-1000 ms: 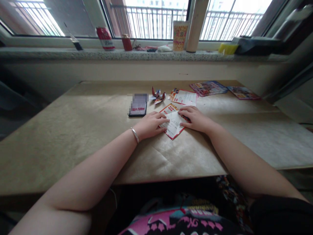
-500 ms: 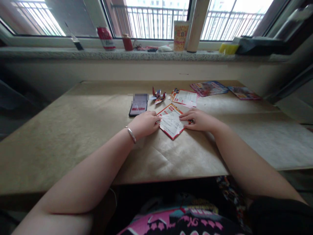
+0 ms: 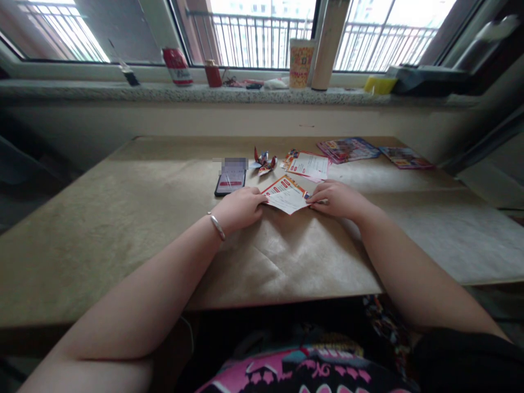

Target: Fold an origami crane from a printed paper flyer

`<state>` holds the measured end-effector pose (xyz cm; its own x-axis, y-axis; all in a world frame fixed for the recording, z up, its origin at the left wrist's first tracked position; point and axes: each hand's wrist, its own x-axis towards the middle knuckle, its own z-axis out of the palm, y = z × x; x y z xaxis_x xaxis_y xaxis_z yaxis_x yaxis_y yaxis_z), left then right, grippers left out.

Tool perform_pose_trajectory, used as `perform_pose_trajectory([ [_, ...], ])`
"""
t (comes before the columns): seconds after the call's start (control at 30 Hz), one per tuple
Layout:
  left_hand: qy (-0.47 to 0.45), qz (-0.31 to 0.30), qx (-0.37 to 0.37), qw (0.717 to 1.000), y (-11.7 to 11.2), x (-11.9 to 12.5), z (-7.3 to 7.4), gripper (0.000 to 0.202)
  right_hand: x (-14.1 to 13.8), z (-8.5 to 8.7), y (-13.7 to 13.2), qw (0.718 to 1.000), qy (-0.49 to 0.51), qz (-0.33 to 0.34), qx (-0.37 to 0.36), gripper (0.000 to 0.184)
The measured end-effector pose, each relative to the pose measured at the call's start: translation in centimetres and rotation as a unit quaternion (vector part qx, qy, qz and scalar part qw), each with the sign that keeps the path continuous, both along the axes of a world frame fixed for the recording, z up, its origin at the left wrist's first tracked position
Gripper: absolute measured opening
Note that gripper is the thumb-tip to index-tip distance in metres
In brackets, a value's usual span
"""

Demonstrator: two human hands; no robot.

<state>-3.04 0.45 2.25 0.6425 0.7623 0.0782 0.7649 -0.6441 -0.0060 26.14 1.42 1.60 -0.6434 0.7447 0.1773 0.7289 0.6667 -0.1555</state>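
Observation:
A printed sheet of paper (image 3: 287,197), white with red and orange print, lies between my hands with its near part bent up off the table. My left hand (image 3: 242,206) pinches its left corner between thumb and fingers. At the opposite corner, my right hand (image 3: 334,198) grips the paper the same way. Just behind my left hand lies a phone (image 3: 231,177) with a lit, partly blurred screen. A folded paper figure (image 3: 265,162) with pointed tips stands beyond the sheet. To its right are more printed sheets (image 3: 308,164), loosely stacked.
Colourful printed leaflets (image 3: 347,149) lie at the back right, with another pile (image 3: 405,157) beside them. The table (image 3: 123,229) has a creased brown covering. On the windowsill (image 3: 245,95) stand a red can (image 3: 177,66), a red bottle (image 3: 213,73) and a patterned cup (image 3: 301,63).
The near corner of the sheet has come up and away from me, and the sheet looks shorter. My right hand's fingers have drawn in from flat on the paper to a pinch at its corner.

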Motion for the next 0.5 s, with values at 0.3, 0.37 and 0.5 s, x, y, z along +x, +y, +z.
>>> perform_pose_trajectory([
  [0.3, -0.028, 0.076, 0.010, 0.997, -0.1, 0.4, -0.1, 0.038, -0.4, -0.2, 0.3, 0.993, -0.016, -0.109, -0.043, 0.032],
  [0.37, -0.057, 0.074, 0.005, 0.996, 0.0, 0.3, -0.3, 0.047, -0.7, -0.3, 0.3, 0.989, -0.001, -0.135, -0.056, 0.031],
  [0.5, -0.113, 0.016, 0.001, 0.993, 0.2, 0.0, -1.0, 0.073, -1.2, -0.7, 0.4, 0.980, 0.027, -0.189, -0.054, 0.028],
])
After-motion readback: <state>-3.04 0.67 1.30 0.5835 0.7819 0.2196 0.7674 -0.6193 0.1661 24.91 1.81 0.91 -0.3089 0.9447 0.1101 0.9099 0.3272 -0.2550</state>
